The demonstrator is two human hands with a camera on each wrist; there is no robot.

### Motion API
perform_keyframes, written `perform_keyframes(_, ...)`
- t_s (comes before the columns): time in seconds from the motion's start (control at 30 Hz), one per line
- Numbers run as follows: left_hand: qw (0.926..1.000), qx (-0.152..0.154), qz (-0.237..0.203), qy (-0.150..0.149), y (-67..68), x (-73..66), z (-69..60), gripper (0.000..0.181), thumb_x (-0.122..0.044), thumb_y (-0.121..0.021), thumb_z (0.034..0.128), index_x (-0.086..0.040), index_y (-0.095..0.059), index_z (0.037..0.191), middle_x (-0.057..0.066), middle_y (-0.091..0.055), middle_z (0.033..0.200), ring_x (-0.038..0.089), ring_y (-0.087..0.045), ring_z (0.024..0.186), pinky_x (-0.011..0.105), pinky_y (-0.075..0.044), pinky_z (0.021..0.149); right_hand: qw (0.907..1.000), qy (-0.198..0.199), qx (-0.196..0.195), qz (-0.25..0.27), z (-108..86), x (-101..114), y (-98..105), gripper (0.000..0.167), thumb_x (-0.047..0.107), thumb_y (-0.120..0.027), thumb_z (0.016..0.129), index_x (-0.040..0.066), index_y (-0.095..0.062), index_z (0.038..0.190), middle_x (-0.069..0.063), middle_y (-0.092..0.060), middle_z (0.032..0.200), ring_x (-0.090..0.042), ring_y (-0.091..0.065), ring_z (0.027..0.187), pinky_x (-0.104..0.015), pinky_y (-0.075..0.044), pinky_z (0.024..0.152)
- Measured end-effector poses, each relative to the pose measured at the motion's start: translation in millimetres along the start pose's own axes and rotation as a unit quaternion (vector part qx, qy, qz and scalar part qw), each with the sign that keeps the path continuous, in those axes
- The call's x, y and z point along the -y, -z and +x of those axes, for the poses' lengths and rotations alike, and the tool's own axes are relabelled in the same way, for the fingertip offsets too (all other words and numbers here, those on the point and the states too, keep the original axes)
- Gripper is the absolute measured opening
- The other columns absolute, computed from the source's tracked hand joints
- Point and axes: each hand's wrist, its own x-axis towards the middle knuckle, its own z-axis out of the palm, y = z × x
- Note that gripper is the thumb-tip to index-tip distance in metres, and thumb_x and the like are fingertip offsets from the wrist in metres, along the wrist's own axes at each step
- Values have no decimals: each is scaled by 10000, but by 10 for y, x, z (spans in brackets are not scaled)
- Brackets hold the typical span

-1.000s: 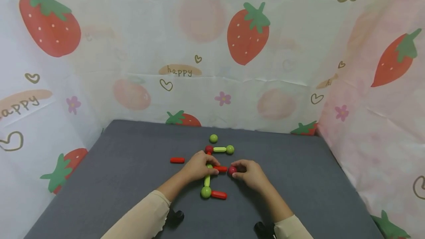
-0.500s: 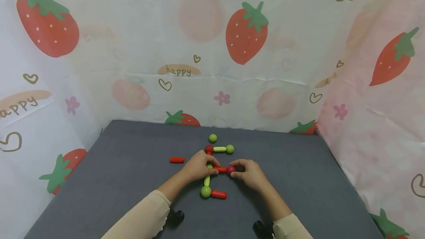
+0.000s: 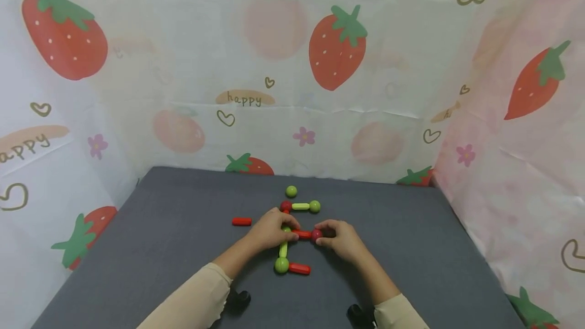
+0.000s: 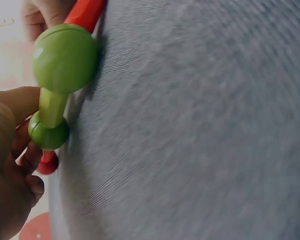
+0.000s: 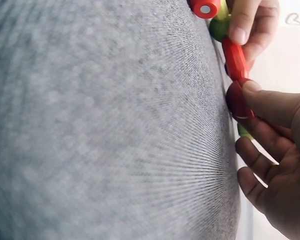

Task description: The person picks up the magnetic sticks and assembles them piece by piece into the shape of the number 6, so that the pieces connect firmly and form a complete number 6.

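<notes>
My left hand [image 3: 269, 228] pinches a red rod [image 3: 303, 234] close to the green ball [image 3: 286, 229] it branches from. With thumb and fingertips, my right hand [image 3: 344, 240] grips a red ball [image 5: 238, 100], which touches the rod's right end. A yellow-green rod [image 4: 53, 107] runs from that green ball to a nearer green ball [image 4: 65, 59], which bears another red rod [image 3: 299, 269]. At the far end of the figure, a red ball [image 3: 286, 206] connects through a yellow-green rod [image 3: 300, 206] to a green ball [image 3: 315, 206]. The left hand partly covers the middle.
A loose green ball [image 3: 291, 191] lies behind the figure, and a loose red rod [image 3: 241, 222] lies left of it. All rest on a dark grey cloth-covered table [image 3: 183, 253]. A strawberry-patterned curtain [image 3: 201, 65] surrounds the back and sides.
The right hand has brought its red ball slightly left, closing the small gap to the red rod's end. The left hand stays in place on the rod.
</notes>
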Motion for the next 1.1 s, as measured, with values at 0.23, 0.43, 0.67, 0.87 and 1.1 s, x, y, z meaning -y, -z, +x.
perform_keyframes(0.23, 9993, -177, -327, -9, 278, -80, -119, 187, -268, -796, 915, -187, -792, 1083, -71, -672, 969, 222, -521, 934, 338, -445, 745, 10000, -32, 20, -16, -12, 4, -14, 305, 199, -836, 863, 196, -759, 1158, 35, -740, 1101, -130, -655, 998, -419, -520, 906)
perform_keyframes(0.43, 9987, -479, -118, -128, 574, -87, -240, 174, -271, -803, 908, -220, -792, 1074, -157, -692, 988, 258, -554, 1007, 386, -458, 840, 9999, -115, 48, 25, -14, 23, -7, 309, 195, -840, 858, 202, -758, 1157, 41, -735, 1091, -124, -644, 978, -408, -520, 888)
perform_keyframes(0.67, 9964, -748, 262, -290, 839, 16, -409, 203, -261, -815, 896, -203, -787, 1089, -124, -711, 1036, 125, -516, 950, 368, -472, 824, 9999, -144, 69, 41, -12, 15, 4, 308, 212, -837, 861, 221, -758, 1158, 51, -734, 1102, -117, -642, 988, -402, -520, 886)
perform_keyframes(0.87, 9968, -717, 299, -165, 915, 330, -516, 242, -248, -812, 898, -170, -781, 1126, -81, -716, 1054, 225, -554, 1005, 436, -487, 892, 9999, -95, 125, 42, -23, 13, 6, 314, 220, -831, 870, 220, -753, 1174, 33, -731, 1122, -145, -644, 1013, -398, -522, 882)
perform_keyframes(1.1, 9971, -507, 349, 438, 941, 827, -605, 306, -234, -806, 902, -140, -756, 1188, -19, -712, 1118, 219, -525, 982, 422, -466, 846, 9999, -87, 101, 47, -11, 12, 1, 311, 209, -833, 867, 224, -756, 1169, 40, -732, 1128, -144, -644, 1031, -414, -524, 905)
